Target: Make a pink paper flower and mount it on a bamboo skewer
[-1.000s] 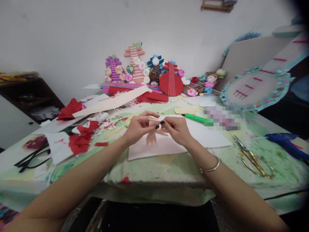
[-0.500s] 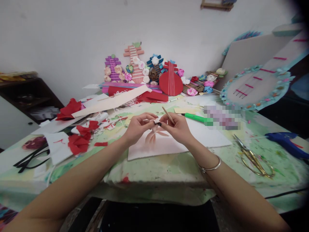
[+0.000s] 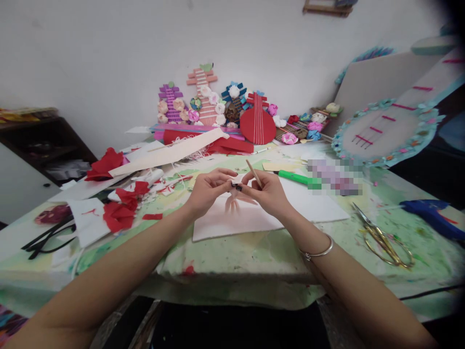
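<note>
Over a white board [image 3: 225,228], my two hands meet with thumbs and fingertips close together. My left hand [image 3: 209,191] is closed, pinching a small pale piece [image 3: 237,180] that looks like paper or cloth. The thumb and fingers of my right hand [image 3: 269,191] pinch the same piece from the other side. A thin wooden stick [image 3: 251,169] is also held in my right hand, slanting up from between the fingers. The fingertips partly hide the pale piece. Shadows of the hands fall on the board below.
Gold-handled scissors [image 3: 385,242] and a blue glue gun [image 3: 432,215] lie at right. A green-handled cutter [image 3: 296,178] rests behind the board. Red scraps [image 3: 119,213] and black-framed glasses [image 3: 51,237] lie at left. Decorated model instruments [image 3: 257,126] line the wall.
My fingertips have shifted slightly on the pale piece, and its visible part looks a little different. Both hands stay in nearly the same place, with the stick still in the right.
</note>
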Motion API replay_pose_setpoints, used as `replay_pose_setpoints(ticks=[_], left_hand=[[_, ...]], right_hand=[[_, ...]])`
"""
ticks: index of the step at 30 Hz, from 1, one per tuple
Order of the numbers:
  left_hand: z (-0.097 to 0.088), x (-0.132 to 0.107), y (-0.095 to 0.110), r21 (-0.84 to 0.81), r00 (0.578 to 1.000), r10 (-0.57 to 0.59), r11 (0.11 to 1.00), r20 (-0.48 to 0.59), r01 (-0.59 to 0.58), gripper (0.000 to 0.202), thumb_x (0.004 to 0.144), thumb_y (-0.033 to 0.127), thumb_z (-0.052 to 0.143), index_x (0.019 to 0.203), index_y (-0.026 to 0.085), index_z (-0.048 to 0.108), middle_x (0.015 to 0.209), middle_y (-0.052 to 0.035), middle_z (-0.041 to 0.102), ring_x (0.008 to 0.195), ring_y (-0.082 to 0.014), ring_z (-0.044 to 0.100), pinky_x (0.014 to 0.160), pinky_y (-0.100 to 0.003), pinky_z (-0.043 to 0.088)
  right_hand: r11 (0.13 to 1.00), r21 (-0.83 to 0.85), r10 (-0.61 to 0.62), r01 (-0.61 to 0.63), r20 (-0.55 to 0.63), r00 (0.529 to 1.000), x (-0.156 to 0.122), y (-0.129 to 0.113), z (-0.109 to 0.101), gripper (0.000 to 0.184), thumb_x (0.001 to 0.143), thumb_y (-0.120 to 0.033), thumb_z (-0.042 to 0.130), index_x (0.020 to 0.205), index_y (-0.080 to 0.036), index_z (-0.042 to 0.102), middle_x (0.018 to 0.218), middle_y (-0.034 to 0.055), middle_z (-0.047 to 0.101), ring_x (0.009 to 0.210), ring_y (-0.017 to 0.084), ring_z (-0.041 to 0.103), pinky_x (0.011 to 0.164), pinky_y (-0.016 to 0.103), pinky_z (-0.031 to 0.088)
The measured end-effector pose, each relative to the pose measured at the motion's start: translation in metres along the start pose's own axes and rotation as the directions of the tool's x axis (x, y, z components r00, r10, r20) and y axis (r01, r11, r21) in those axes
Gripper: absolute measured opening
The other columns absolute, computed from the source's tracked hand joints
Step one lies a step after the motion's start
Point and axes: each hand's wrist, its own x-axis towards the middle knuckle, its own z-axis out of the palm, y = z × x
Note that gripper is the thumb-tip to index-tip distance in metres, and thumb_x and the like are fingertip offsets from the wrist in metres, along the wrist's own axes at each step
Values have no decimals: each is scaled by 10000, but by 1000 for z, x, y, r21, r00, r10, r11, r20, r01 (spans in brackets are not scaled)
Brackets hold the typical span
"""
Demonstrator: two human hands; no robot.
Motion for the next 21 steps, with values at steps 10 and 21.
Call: replay_pose_setpoints(ticks=[10, 21], left_hand=[[0, 1, 1, 124, 980, 193, 974, -39, -187, 91, 700, 243, 735, 784, 210, 746, 960, -74, 625, 967, -196, 583, 841, -339, 485], [-2, -2, 3, 251, 908, 416, 874, 60, -417, 103, 688, 191, 744, 775, 246, 749, 930, -59, 618, 884, -176, 584, 773, -327, 489]], right_hand=[[992, -123, -25, 24, -9, 1000, -1, -1, 1, 207, 766, -375, 648, 752, -168, 647, 472, -70, 366, 453, 60, 301, 462, 213, 240], [915, -305, -304, 262, -99, 947, -1, 2, 1, 51, 758, -164, 646, 742, -176, 692, 651, 3, 599, 585, 96, 503, 557, 215, 381]])
